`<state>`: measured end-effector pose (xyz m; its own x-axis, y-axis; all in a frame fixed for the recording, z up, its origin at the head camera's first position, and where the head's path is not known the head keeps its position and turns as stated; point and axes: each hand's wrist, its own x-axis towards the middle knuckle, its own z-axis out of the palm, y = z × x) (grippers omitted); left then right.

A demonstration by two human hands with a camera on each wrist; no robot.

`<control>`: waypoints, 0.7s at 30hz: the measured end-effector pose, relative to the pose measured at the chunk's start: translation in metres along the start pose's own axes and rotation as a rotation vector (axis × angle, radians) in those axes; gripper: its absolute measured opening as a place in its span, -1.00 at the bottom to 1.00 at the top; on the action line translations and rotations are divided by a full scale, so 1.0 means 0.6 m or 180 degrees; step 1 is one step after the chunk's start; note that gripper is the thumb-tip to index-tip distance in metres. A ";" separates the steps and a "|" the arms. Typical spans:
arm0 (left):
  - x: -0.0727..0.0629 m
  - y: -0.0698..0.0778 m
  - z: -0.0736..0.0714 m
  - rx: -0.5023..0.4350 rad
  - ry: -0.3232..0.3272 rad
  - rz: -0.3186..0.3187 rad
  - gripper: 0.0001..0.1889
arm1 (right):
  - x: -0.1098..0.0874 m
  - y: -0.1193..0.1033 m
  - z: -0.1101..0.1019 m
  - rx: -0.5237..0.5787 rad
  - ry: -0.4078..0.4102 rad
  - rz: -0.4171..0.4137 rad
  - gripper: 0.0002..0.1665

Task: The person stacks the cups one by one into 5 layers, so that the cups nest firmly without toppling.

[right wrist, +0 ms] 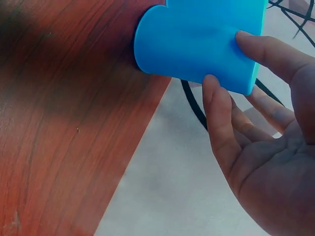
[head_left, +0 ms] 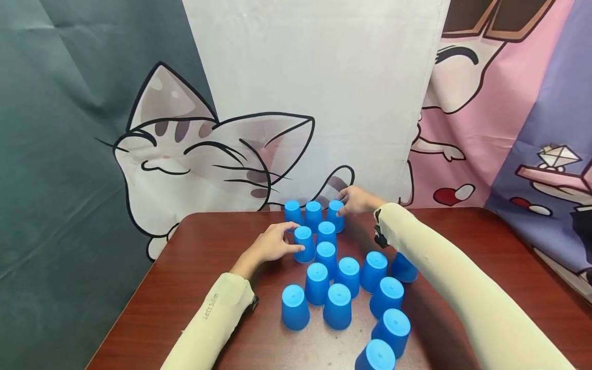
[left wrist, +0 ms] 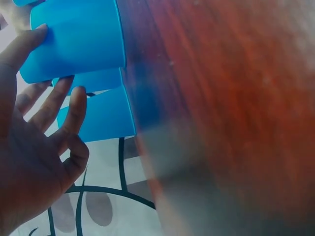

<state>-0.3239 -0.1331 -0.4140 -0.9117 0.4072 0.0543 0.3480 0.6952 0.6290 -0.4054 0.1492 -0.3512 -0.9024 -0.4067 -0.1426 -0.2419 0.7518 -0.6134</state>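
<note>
You are sitting in a small staged recording corner, not a real kitchen or office. A dark red-brown wooden table (head_left: 462, 241) stands directly against hanging cloth backdrops (head_left: 324, 92), which cover the whole wall behind it. The cloths show cartoon prints (a sleepy grey-white cat (head_left: 194, 154) on the left, pink and purple figures (head_left: 518, 128) on the right), and their folds are visible.

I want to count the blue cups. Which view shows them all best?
The head view: the whole cluster of blue cups stands upside down on the table. Each wrist view shows only a couple, close up.
</note>
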 end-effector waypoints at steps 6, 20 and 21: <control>-0.001 -0.002 -0.002 0.0019 -0.0051 -0.0016 -0.38 | 0.007 0.010 0.005 0.0155 0.0027 -0.0026 -0.33; -0.003 -0.001 0.001 -0.0036 -0.0062 -0.0002 -0.40 | -0.001 0.022 -0.002 0.0400 0.0121 -0.0044 -0.35; -0.003 -0.001 0.001 -0.0040 -0.0064 -0.0001 -0.40 | -0.001 0.023 -0.002 0.0411 0.0178 -0.0047 -0.36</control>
<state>-0.3226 -0.1339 -0.4152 -0.9072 0.4190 0.0385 0.3449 0.6880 0.6386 -0.4084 0.1606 -0.3586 -0.9184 -0.3850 -0.0915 -0.2106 0.6713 -0.7106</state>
